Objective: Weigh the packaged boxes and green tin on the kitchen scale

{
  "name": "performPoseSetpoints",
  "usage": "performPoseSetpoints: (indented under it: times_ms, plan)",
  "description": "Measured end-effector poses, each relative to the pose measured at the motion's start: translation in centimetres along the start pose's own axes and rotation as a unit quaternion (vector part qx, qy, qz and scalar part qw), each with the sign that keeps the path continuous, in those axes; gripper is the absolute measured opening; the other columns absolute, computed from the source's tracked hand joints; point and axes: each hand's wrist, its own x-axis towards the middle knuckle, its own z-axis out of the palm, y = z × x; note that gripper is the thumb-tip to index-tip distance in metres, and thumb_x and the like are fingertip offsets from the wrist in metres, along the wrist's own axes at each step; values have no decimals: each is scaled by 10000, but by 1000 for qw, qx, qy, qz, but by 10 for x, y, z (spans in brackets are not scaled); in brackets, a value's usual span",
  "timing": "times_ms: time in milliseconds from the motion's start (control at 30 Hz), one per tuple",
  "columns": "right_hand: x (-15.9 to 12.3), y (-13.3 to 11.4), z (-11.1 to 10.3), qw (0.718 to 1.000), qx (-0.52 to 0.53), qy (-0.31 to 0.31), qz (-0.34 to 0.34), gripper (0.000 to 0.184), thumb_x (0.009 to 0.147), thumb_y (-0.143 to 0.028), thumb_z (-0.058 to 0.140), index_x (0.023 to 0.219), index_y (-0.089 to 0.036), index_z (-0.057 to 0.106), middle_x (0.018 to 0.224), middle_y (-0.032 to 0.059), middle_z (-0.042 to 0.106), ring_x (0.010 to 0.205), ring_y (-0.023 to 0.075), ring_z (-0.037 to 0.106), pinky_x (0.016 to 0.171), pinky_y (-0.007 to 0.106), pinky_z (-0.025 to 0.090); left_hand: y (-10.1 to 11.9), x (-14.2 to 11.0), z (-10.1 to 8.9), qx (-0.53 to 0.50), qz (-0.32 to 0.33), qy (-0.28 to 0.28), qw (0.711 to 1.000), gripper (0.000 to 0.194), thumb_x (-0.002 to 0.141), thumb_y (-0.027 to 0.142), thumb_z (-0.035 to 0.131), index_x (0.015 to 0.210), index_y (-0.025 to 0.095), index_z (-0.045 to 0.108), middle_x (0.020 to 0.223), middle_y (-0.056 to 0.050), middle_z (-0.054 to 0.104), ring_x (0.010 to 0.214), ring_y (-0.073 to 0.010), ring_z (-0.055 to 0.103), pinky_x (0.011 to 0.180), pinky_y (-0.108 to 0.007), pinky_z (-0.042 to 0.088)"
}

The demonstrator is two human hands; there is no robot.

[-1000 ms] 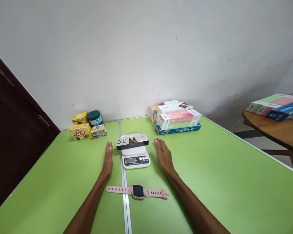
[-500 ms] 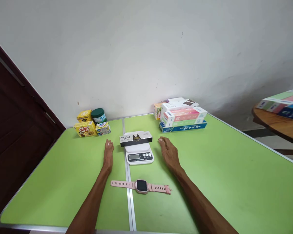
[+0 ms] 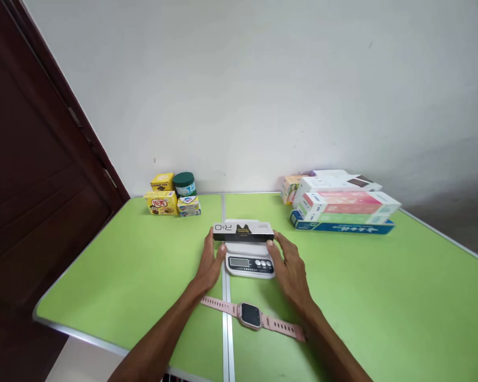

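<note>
A long white-and-black box (image 3: 242, 231) lies across the white kitchen scale (image 3: 239, 272) on the green table. At the box's left end, my left hand (image 3: 209, 265) grips it, thumb at the front and fingers at the side. My right hand (image 3: 292, 266) holds the opposite end in the same way, its thumb by the lower front corner. The scale's dark panel with a display and buttons faces me. Nearer to me lies a pink smartwatch (image 3: 250, 315), strap spread out, one end close to my right forearm.
Back left stand yellow snack boxes (image 3: 161, 203), a small yellow-white box (image 3: 189, 206) and a green-lidded jar (image 3: 184, 183). A stack of long cartons (image 3: 346, 207) sits back right against the wall. A metal seam (image 3: 228, 329) divides the green table (image 3: 135, 254).
Both hands have closed in from either side of the scale onto the ends of the box. The view has turned left, shifting the table's contents rightward.
</note>
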Motion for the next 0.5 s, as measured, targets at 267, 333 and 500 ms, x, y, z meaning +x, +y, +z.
performPoseSetpoints:
  times_ms: [267, 333, 500]
  plan:
    - [3, -64, 112, 990, 41, -137, -12, 826, 946, -787, 432, 1456, -164, 616, 1510, 196, 592, 1455, 391, 474, 1227, 637, 326, -18, 19, -103, -40, -11, 219, 975, 735, 950, 642, 598, 1535, 229, 435, 1625, -141, 469, 1537, -295, 406, 1304, -449, 252]
    - [5, -71, 153, 982, 48, -180, -27, 835, 948, -790, 414, 1461, -161, 607, 1493, 197, 607, 1451, 405, 474, 1228, 638, 314, -36, 25, -138, -40, -39, 252, 966, 740, 888, 573, 725, 1490, 226, 469, 1583, -155, 517, 1487, -304, 477, 1281, -455, 301]
    - [5, -68, 233, 965, 15, -260, -12, 825, 970, -732, 419, 1516, -122, 519, 1528, 227, 561, 1503, 423, 395, 1244, 628, 274, -79, 42, -200, 101, -99, 310, 940, 632, 848, 410, 785, 1388, 205, 529, 1478, -175, 614, 1423, -313, 550, 1224, -472, 382]
